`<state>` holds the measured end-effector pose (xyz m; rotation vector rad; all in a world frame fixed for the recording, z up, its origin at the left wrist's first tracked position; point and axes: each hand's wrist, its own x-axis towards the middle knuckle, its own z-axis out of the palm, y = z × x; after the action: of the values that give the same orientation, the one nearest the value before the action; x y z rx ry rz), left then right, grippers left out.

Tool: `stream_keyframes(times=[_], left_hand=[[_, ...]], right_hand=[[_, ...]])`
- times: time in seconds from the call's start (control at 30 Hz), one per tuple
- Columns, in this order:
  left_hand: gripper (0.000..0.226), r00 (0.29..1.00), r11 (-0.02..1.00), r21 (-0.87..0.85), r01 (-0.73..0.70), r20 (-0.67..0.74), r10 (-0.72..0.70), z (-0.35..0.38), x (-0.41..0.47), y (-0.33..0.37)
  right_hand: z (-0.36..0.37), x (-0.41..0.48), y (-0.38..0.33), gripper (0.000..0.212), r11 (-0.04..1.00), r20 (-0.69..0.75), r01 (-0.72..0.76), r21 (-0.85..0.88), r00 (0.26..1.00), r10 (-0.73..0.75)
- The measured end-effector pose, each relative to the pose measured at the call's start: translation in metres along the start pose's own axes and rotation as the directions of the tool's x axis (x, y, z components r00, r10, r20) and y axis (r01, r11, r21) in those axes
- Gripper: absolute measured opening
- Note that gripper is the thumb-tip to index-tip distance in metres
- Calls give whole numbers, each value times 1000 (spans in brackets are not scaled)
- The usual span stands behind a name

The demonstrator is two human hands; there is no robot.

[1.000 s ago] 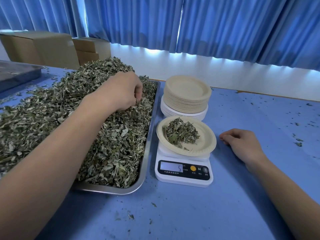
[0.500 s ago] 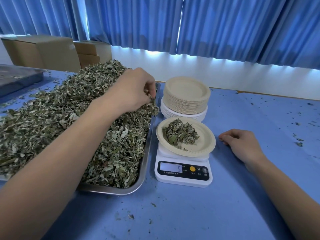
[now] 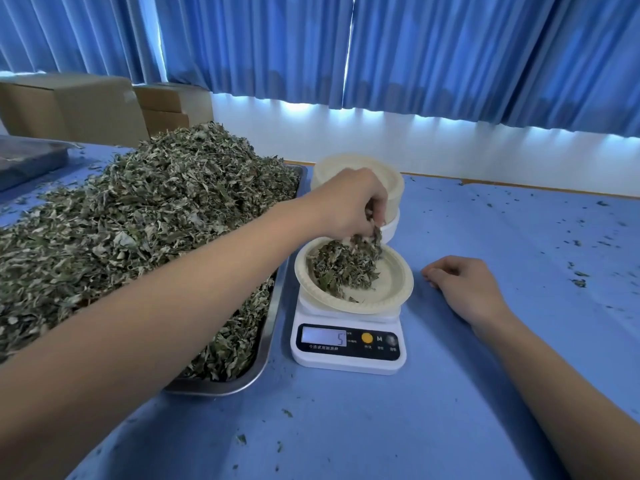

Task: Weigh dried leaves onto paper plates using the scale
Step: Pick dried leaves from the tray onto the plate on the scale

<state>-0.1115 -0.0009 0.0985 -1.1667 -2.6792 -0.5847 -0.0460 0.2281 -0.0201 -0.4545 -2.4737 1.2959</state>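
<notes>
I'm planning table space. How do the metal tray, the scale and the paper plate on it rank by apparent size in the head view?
1. metal tray, by far the largest.
2. scale and paper plate: they look alike in width, so I won't rank them.

The paper plate (image 3: pixel 391 289) is seated on the scale (image 3: pixel 348 348), directly below the left hand (image 3: pixel 346 202). The tray (image 3: pixel 266 348) is positioned to that hand's left, the plate stack (image 3: pixel 393 188) behind it, the right hand (image 3: pixel 464 289) to its right on the surface (image 3: pixel 381 427).
</notes>
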Motion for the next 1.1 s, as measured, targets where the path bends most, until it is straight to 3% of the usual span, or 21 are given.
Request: stream_keyframes(times=[0.07,0.13,0.27,0.4,0.53,0.7,0.8,1.1], left_hand=[[8,989,999,36,11,145,-16,5,1,-3],[8,981,1000,9,9,194,-11,4,-2,-4],[24,994,995,-65,76,85,-71,-19,-19,-9],[30,977,975,83,204,51,-209,-42,-42,-32],[26,901,895,233,380,126,-416,-43,-63,-61],[31,782,820,386,421,304,-545,-24,-74,-79],[16,797,824,352,443,266,-542,-21,-73,-83],[15,838,821,315,476,121,-532,-30,-71,-75]], right_hand=[[0,0,0,17,1000,-3,-4,1,1000,4],[0,0,1,16,1000,-1,-12,1,1000,12],[0,1,1,16,1000,-2,-16,-1,1000,16],[0,1,1,17,1000,-11,-14,-10,1000,14],[1,1,1,17,1000,-16,-6,-22,1000,6],[0,0,1,16,1000,-18,-11,-24,1000,11],[0,-2,2,16,1000,-16,-14,-22,1000,14],[0,-3,1,20,1000,-35,24,3,999,-24]])
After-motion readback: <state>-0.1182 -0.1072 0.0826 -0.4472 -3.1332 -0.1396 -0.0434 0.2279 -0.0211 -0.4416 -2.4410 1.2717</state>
